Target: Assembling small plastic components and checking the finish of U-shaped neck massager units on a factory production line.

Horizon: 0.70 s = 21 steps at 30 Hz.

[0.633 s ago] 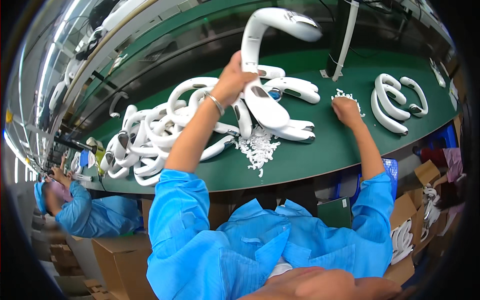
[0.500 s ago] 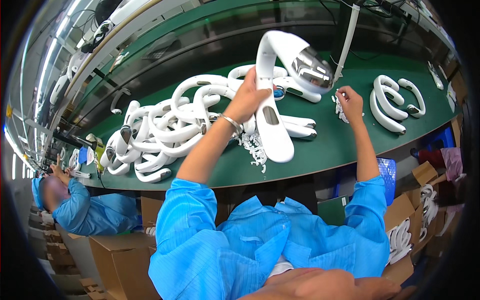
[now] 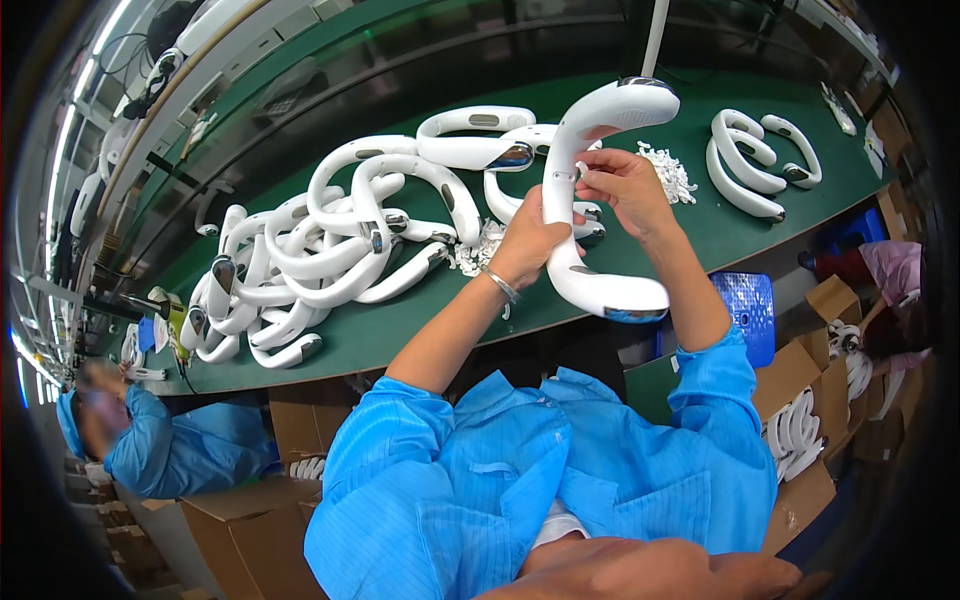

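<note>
A white C-shaped neck fan with glossy ends is held up over the green table. My left hand wraps round its middle from the left. My right hand pinches a tiny white plastic piece against the inner side of the fan's band. Just beyond that hand lies a pile of small white plastic parts. A second pile of such parts is to the left of my left hand, partly hidden behind neck fans. More neck fans are heaped across the table's left half.
Several neck fans lie at the table's right. A yellow-green tool stands beyond the heap's left end. A co-worker in blue sits at the left. Cardboard boxes and a blue plastic stool or crate are below the table edge.
The neck fan has turned in my left hand, its opening now facing right. My right hand has come left from the small-parts pile to the fan. The view has shifted slightly.
</note>
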Available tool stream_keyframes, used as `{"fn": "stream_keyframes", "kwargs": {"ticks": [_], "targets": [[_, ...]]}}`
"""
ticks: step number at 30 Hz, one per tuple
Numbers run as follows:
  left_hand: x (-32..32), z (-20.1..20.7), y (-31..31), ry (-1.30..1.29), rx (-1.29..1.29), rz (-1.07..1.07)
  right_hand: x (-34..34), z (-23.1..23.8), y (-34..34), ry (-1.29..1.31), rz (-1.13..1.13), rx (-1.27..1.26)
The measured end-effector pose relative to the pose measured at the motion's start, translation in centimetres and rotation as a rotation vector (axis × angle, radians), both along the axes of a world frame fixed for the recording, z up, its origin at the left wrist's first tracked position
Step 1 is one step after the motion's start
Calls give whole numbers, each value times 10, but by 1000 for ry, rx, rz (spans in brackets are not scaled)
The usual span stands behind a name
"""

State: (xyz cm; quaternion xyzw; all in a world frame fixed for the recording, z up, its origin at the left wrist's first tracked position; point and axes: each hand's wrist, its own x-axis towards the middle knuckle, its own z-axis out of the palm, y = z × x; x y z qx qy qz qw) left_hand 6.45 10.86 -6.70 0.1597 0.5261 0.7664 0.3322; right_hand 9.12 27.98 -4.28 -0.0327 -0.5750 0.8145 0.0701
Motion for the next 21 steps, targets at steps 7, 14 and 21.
{"fn": "stream_keyframes", "kwargs": {"ticks": [7,14,21], "targets": [[6,-15,8,-188,17,-27,14,-12,-1,0,-61,75],[22,-20,19,-107,70,63,38,-14,-25,-30,-201,191],[33,-25,16,19,97,91,46,-24,-22,-25,-170,235]]}}
